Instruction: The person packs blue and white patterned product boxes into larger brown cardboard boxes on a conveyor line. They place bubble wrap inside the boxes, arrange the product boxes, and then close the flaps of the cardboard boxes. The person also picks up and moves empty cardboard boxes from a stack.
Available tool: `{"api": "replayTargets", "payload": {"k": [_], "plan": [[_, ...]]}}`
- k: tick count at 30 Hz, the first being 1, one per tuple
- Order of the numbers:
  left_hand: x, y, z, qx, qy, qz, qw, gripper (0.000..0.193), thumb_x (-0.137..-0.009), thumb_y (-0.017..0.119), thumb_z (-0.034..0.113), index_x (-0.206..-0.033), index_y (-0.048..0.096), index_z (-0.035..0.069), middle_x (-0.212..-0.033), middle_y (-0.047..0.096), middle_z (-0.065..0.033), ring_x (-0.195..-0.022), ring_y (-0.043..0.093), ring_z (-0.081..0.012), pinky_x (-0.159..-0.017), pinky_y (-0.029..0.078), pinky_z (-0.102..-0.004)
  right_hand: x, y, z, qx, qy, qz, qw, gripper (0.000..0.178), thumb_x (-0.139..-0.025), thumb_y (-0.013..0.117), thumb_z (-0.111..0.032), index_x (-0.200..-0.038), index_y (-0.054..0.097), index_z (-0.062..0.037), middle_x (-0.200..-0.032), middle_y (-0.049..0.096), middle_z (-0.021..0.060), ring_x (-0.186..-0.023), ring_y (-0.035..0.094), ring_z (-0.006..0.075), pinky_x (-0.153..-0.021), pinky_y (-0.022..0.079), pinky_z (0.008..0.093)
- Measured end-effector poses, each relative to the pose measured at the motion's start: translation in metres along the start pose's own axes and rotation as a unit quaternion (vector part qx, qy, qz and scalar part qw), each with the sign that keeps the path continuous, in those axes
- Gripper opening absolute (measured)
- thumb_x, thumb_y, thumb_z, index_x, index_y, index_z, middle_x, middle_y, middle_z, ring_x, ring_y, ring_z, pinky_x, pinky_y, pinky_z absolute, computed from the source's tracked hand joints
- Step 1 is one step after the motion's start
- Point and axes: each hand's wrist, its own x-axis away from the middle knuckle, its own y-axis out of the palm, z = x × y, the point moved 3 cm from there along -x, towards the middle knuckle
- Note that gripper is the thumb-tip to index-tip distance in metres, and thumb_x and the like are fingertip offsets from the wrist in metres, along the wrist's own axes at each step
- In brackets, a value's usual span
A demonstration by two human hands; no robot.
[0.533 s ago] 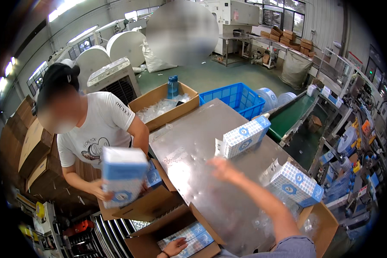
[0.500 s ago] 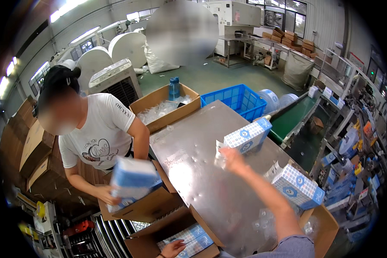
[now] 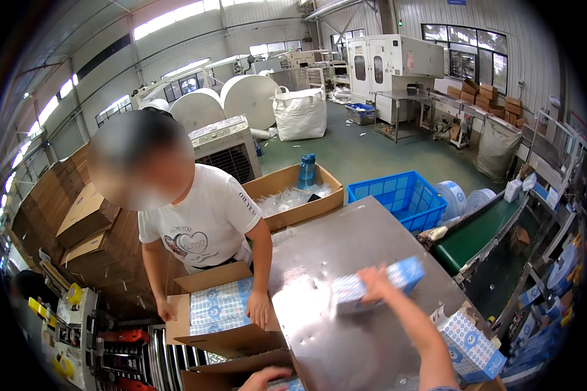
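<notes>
My right hand (image 3: 374, 285) is closed over the top of a block-shaped blue-and-white printed pack (image 3: 349, 292) on the metal table (image 3: 319, 339); the pack is smeared by motion. Low in the view, my left hand (image 3: 265, 377) has its fingers stretched out over an open cardboard carton (image 3: 241, 362). Part of a similar pack (image 3: 295, 384) shows inside that carton. Another printed pack (image 3: 469, 345) stands tilted at the table's right edge. Across from me, a co-worker's hands rest at a second carton (image 3: 231, 340) that holds several printed packs (image 3: 220, 306).
A carton (image 3: 332, 207) of clear plastic with a blue bottle (image 3: 306, 171) stands beyond the table, beside a blue crate (image 3: 398, 195). A green conveyor (image 3: 482, 236) and machinery lie to the right. Rollers (image 3: 156, 358) run below the cartons at left.
My right hand has gone from the pack's loose end to the top of its body, and the pack has come nearer. The co-worker's pack is now in the carton. My view has turned left.
</notes>
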Motion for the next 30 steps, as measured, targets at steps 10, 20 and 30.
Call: {"api": "replayTargets", "payload": {"k": [10, 20, 30], "plan": [[-0.242, 0.062, 0.055, -0.486, 0.042, 0.0, 0.873, 0.116, -0.062, 0.086, 0.04, -0.152, 0.021, 0.007, -0.134, 0.05, -0.0196, -0.127, 0.047, -0.0374, -0.106, 0.036, -0.0528, 0.166, -0.012, -0.052, 0.01, 0.182, 0.097, 0.978, 0.077, -0.073, 0.077, -0.034, -0.14, 0.046, -0.0107, -0.155, 0.03, 0.0136, -0.146, 0.024, 0.0256, -0.111, 0.009, 0.0721], [-0.205, -0.019, 0.128, -0.469, 0.27, 0.097, 0.835, 0.083, -0.061, 0.071, 0.013, -0.139, 0.043, 0.01, -0.1, 0.059, -0.0121, -0.098, 0.059, -0.0303, -0.078, 0.048, -0.0453, 0.241, 0.014, -0.184, -0.502, 0.176, -0.042, 0.846, 0.071, -0.085, 0.073, -0.039, -0.137, 0.047, 0.0015, -0.122, 0.064, 0.0193, -0.108, 0.065, 0.0288, -0.092, 0.052, 0.0426], [0.077, -0.099, 0.061, 0.069, 0.088, 0.138, 0.984, 0.074, -0.063, 0.087, 0.013, -0.127, 0.053, -0.001, -0.114, 0.06, -0.0114, -0.108, 0.058, -0.0222, -0.095, 0.044, -0.033, 0.221, 0.108, -0.281, -0.369, 0.098, 0.058, 0.923, 0.045, -0.083, 0.057, -0.012, -0.124, 0.042, -0.0006, -0.086, 0.064, 0.0313, -0.081, 0.063, 0.0491, -0.074, 0.051, 0.0575]]}}
